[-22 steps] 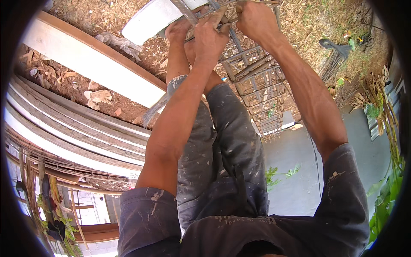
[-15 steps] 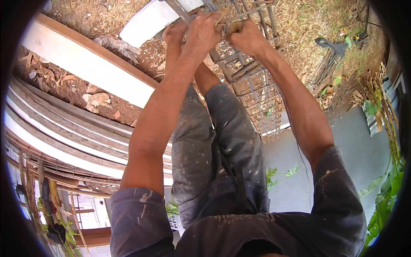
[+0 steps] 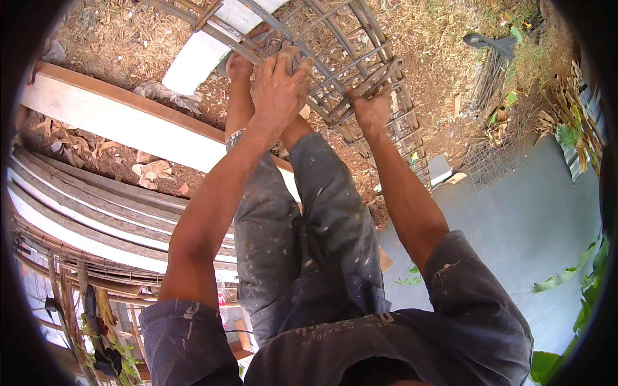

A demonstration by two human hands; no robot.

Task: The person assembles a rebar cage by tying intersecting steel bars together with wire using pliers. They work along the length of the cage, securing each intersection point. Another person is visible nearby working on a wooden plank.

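A long cage of rusty steel bars tied with square stirrups, a rebar cage (image 3: 335,80), runs from the top of the view down past my legs. My left hand (image 3: 280,87) is at its left side, fingers bent over a bar, with a small dark patch between them that I cannot make out. On the right side, my right hand (image 3: 373,112) is closed around the cage's bars, its fingertips partly hidden by the steel. Both arms reach forward, and the hands are apart.
A white board with a brown edge (image 3: 129,122) lies at the left, above stacked long boards (image 3: 96,212). A pale slab (image 3: 196,61) lies beside my feet. Wire mesh (image 3: 499,161) and a bundle of thin rods (image 3: 492,77) lie at the right, near a grey surface (image 3: 476,219).
My hands have moved apart and nearer to me, the left one also leftward. The cage now sits lower and farther left, with more of its upper part in view. The whole view has shifted slightly.
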